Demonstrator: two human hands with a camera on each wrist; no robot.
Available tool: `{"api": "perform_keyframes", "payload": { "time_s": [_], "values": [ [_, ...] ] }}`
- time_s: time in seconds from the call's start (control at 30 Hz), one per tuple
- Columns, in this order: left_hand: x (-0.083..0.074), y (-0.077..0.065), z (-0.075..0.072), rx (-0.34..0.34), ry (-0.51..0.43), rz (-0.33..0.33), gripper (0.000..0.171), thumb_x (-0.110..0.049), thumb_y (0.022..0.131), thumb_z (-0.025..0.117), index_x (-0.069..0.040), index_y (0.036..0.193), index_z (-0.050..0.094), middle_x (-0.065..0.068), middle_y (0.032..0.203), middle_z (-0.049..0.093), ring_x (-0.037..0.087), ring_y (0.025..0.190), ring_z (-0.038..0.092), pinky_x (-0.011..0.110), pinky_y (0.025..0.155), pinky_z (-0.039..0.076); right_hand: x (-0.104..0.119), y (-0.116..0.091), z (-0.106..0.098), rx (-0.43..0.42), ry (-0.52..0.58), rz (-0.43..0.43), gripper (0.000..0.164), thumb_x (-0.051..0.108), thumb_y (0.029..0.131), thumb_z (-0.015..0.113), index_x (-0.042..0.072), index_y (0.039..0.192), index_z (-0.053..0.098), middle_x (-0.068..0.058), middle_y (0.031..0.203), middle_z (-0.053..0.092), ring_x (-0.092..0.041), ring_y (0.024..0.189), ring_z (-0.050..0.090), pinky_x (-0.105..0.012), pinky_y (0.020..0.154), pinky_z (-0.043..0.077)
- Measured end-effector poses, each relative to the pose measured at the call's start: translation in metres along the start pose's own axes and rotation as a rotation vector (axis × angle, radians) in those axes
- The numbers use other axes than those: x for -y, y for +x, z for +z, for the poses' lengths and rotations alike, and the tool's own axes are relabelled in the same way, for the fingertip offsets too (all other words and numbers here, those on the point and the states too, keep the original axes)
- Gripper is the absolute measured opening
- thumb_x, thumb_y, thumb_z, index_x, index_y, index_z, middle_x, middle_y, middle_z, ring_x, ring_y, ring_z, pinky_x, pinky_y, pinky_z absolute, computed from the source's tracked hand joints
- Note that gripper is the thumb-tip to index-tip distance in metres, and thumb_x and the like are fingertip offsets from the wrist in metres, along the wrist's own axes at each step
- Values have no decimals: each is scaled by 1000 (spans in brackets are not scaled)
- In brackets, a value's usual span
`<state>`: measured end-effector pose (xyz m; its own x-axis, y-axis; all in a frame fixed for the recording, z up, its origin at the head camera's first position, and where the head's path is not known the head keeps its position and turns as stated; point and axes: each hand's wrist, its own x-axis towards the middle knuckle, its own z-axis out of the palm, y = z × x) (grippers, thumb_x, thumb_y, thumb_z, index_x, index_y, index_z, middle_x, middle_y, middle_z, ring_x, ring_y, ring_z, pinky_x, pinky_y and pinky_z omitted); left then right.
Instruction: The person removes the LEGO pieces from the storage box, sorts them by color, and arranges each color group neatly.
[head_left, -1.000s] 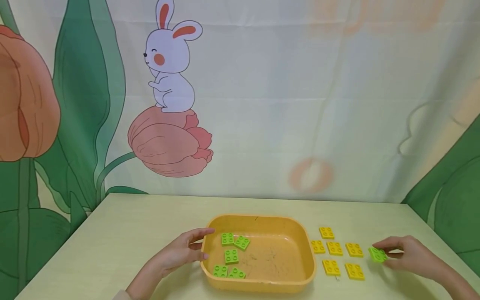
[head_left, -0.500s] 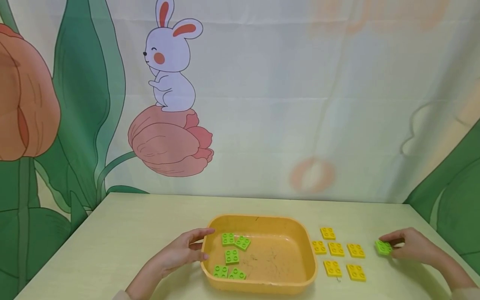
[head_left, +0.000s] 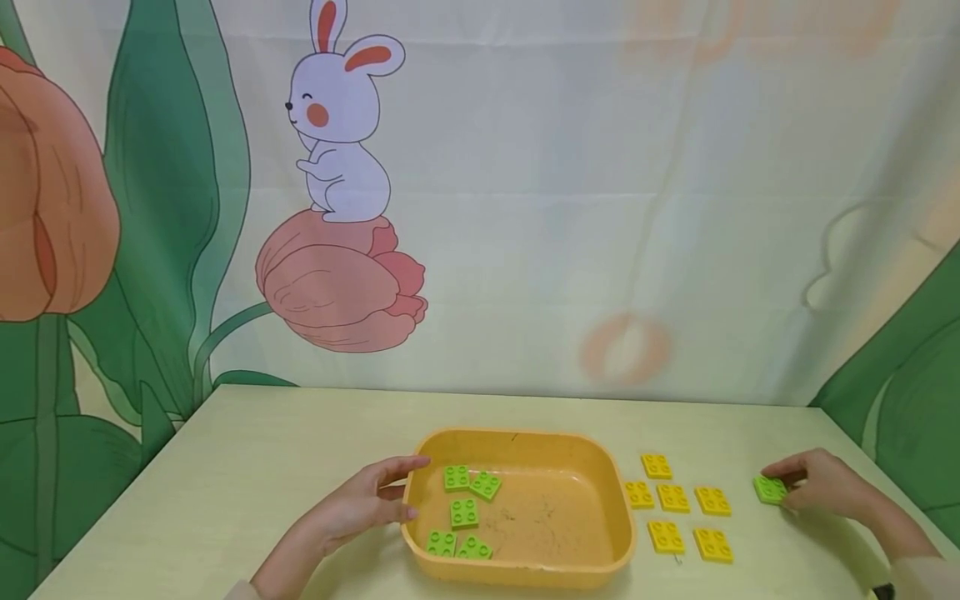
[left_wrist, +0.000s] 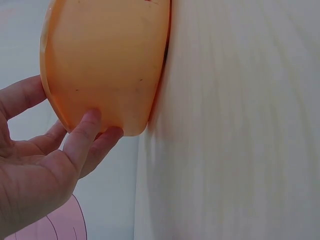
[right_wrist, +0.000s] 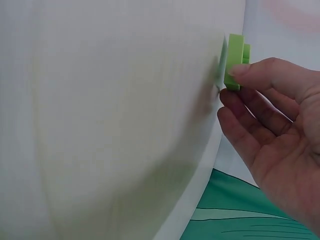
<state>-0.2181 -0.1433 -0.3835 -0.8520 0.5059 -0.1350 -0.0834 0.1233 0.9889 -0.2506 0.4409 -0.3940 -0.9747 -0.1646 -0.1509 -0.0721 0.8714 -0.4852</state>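
Note:
A green toy brick (head_left: 770,490) with four studs is pinched between the thumb and fingers of my right hand (head_left: 823,486), at the table's right side. In the right wrist view the brick (right_wrist: 234,62) is seen edge-on, very close to the tabletop; whether it touches cannot be told. My left hand (head_left: 367,500) grips the left rim of an orange-yellow tray (head_left: 525,575). From the left wrist view, several of its fingers (left_wrist: 86,132) lie against the tray's outer wall (left_wrist: 107,55). Several green bricks (head_left: 463,513) lie studs up in the tray's left half.
Several yellow bricks (head_left: 673,497) lie spread on the table (head_left: 300,450) between the tray and my right hand. A small pale scrap (head_left: 678,559) is beside one of them. Behind the table hangs a printed cloth (head_left: 510,208) with a rabbit and tulips.
My right hand has moved a little right and away from me with the green brick, lowering it to a flatter position near the table. The left hand and tray stay put.

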Motion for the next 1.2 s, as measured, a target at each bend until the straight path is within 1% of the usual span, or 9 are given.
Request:
{"api": "perform_keyframes", "payload": {
  "time_s": [0.13, 0.37, 0.47, 0.67, 0.87, 0.97, 1.03, 1.13, 1.2],
  "values": [
    [0, 0, 1, 2, 0, 1, 65, 3, 80, 63, 6, 137, 31, 28, 142, 25, 43, 125, 34, 36, 89, 47, 1, 1, 0, -2, 5, 33, 42, -4, 65, 66, -13, 105, 61, -20, 100, 63, -21, 83, 54, -29, 67, 49],
    [0, -1, 1, -4, 9, -1, 66, 3, 79, 64, 5, 137, 32, 28, 141, 25, 43, 125, 34, 37, 89, 47, 0, 4, 1, -31, -14, 30, 42, -3, 65, 66, -13, 105, 61, -19, 97, 64, -20, 78, 51, -27, 62, 46],
    [0, -1, 1, -5, 12, -4, 66, 3, 80, 63, 5, 137, 32, 28, 142, 25, 43, 126, 33, 37, 89, 47, 0, 6, 1, -47, -10, 56, 43, -3, 66, 66, -12, 107, 60, -20, 98, 63, -21, 78, 51, -28, 62, 46],
    [0, -1, 0, -2, 11, -4, 66, 3, 80, 63, 5, 137, 31, 28, 142, 25, 43, 126, 34, 37, 89, 46, -2, 10, 1, -72, -29, 48, 42, -4, 66, 66, -12, 107, 60, -23, 99, 62, -23, 79, 51, -32, 66, 47],
    [0, -1, 0, -3, 8, -8, 66, 3, 80, 63, 5, 137, 31, 27, 142, 25, 43, 125, 34, 38, 90, 46, -3, 12, 1, -78, -19, 51, 42, -5, 67, 66, -12, 108, 60, -24, 100, 62, -23, 80, 52, -34, 67, 49],
    [1, -1, -1, -9, 17, -10, 65, 2, 80, 64, 4, 137, 32, 27, 141, 26, 42, 124, 36, 38, 90, 46, -4, 11, 0, -69, 1, 57, 45, -2, 69, 65, -12, 112, 58, -26, 104, 60, -24, 83, 53, -34, 68, 48],
    [2, -1, -1, -11, 22, -11, 65, 2, 79, 64, 3, 137, 33, 27, 141, 26, 41, 123, 36, 38, 90, 46, -4, 9, -1, -69, 22, 59, 46, 1, 71, 65, -13, 114, 56, -28, 108, 59, -27, 87, 55, -36, 70, 49],
    [2, -1, -1, -9, 16, -12, 65, 2, 80, 64, 3, 137, 33, 27, 141, 26, 41, 124, 36, 38, 90, 46, -1, 5, -4, -85, 53, 23, 47, 7, 76, 66, -13, 117, 53, -30, 112, 57, -34, 95, 57, -36, 74, 51],
    [2, 0, -2, -10, 14, -14, 65, 2, 80, 63, 3, 137, 33, 27, 141, 26, 41, 124, 36, 38, 91, 46, 6, 3, -5, -101, 83, -13, 49, 11, 78, 67, -13, 119, 52, -29, 115, 56, -32, 98, 58, -32, 75, 51]
  ]
}}
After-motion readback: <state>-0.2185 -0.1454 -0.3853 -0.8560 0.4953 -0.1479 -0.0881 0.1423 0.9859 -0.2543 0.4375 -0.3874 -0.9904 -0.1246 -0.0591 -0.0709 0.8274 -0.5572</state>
